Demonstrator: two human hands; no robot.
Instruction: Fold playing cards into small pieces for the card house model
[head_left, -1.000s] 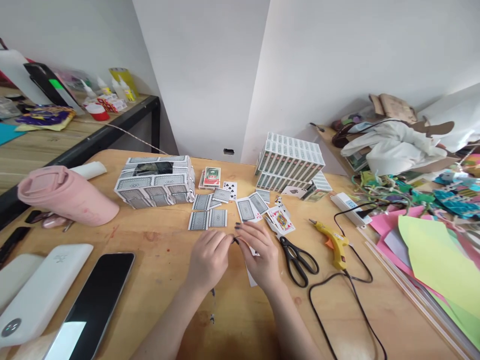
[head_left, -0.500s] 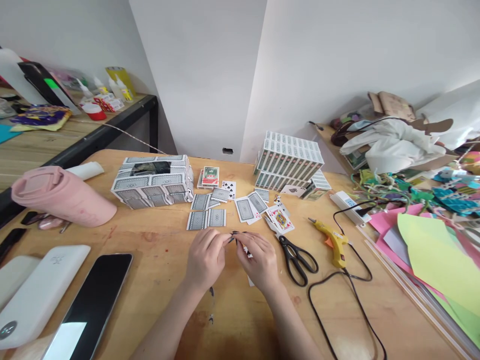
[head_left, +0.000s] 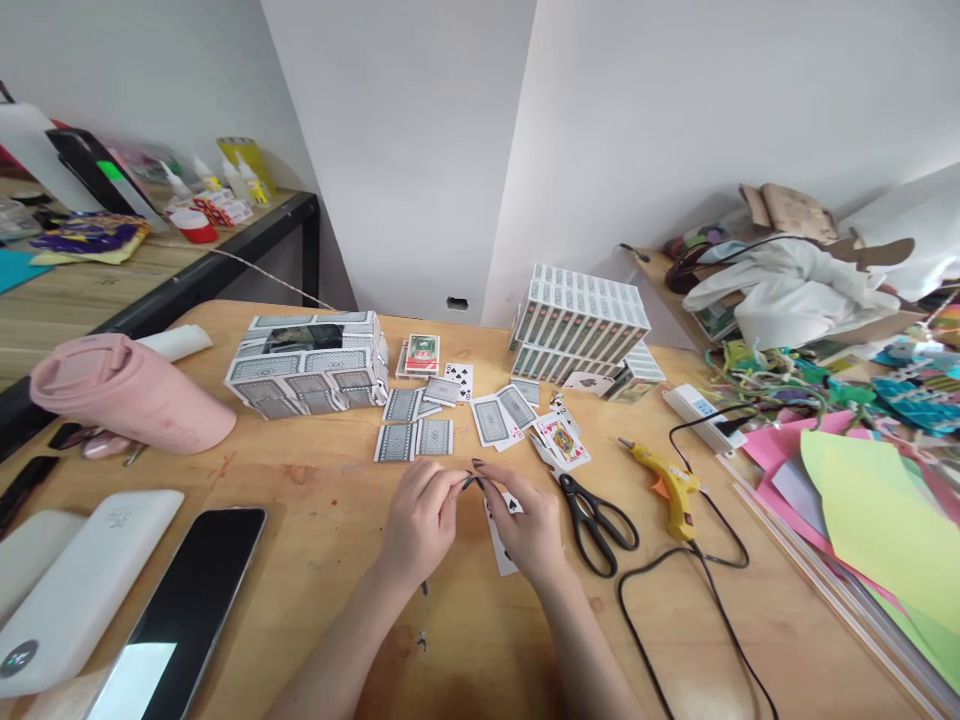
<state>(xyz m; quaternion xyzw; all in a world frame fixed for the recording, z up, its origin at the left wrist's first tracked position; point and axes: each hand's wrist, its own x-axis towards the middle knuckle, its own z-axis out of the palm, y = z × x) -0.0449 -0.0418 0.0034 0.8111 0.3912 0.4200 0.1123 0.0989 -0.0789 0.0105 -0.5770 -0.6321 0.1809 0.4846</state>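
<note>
My left hand (head_left: 422, 520) and my right hand (head_left: 525, 520) meet over the wooden table (head_left: 315, 490), fingertips pinched together on a playing card (head_left: 501, 535) with a black spade pip. The card's lower part pokes out under my right hand. Several face-down cards (head_left: 414, 438) lie just beyond my hands, with face-up cards (head_left: 561, 440) to their right. A box covered in card backs (head_left: 311, 372) stands at the back left, and a larger card-covered block (head_left: 581, 320) at the back right.
Black scissors (head_left: 596, 512) lie right of my right hand, then a yellow glue gun (head_left: 671, 485) with its black cord. A pink tumbler (head_left: 127, 392) lies on its side at left. A phone (head_left: 184, 615) and white power bank (head_left: 75, 590) sit front left. Coloured paper (head_left: 870, 510) covers the right.
My hands have stayed together at the same spot; the card has tilted so its spade face now shows under my right hand.
</note>
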